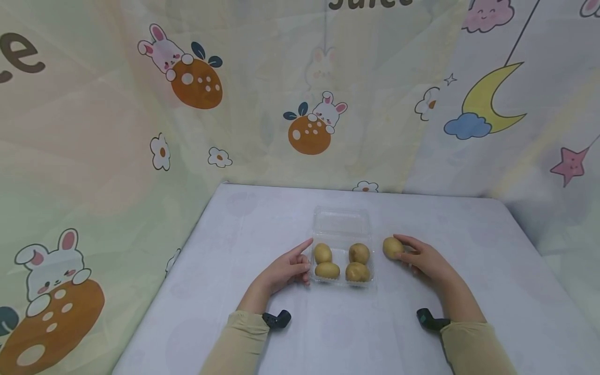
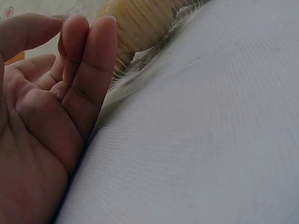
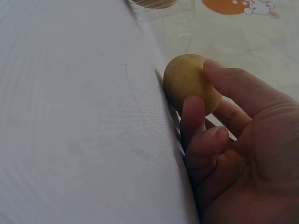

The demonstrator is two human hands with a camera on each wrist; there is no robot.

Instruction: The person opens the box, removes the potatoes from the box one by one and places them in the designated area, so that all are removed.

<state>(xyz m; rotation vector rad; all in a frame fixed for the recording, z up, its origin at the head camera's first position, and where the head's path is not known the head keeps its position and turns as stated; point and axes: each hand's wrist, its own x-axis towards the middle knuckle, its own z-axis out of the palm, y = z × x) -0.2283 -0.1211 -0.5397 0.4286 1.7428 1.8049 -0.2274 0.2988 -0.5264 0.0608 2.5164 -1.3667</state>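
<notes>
An open clear plastic box [image 1: 341,280] holds several small yellow potatoes, two along its left side and two along its right. My left hand [image 1: 284,271] is at the box's left edge; the index finger reaches forward along it while the thumb and lower fingers pinch the rim. In the left wrist view, those fingertips [image 2: 102,37] meet thin plastic beside a potato [image 2: 140,23]. To the right of the box, my right hand [image 1: 426,260] grips another potato [image 1: 391,248] between thumb and fingers. The right wrist view shows this round potato [image 3: 187,81] low against the white cloth.
The box's transparent lid [image 1: 341,221] lies folded back behind it. A white cloth [image 1: 337,333] covers the table. Printed fabric [image 1: 253,120] with rabbits and oranges hangs behind and at the sides. Dark wrist cameras [image 1: 277,319] sit on both wrists.
</notes>
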